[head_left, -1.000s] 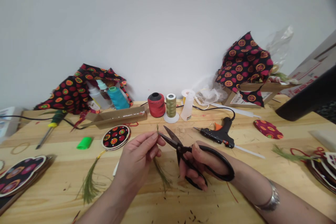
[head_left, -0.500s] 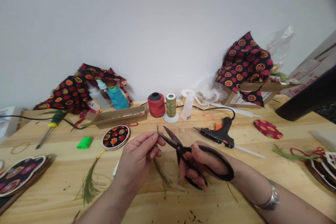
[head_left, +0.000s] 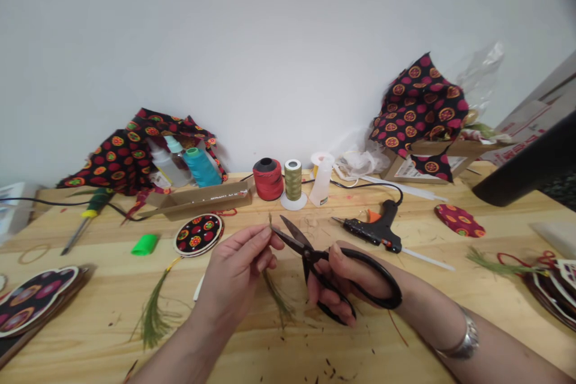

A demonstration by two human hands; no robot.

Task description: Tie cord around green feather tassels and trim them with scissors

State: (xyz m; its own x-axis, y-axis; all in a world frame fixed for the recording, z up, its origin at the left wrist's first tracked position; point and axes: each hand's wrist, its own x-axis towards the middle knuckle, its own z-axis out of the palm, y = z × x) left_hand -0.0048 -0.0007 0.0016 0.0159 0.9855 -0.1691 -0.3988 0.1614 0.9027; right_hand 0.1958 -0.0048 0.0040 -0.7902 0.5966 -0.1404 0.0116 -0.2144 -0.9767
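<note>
My left hand pinches a thin green feather strand between thumb and forefinger, its short tip poking up above the fingers and its wispy end hanging down toward the wooden table. My right hand grips black scissors through the handle loops. The blades are parted and their tips sit right at the strand, just beside my left fingertips.
A black glue gun lies right of the scissors. Red thread, olive thread and a white spool stand behind. A round fabric disc, a green clip, a loose feather, bottles, fabric scraps and boxes surround.
</note>
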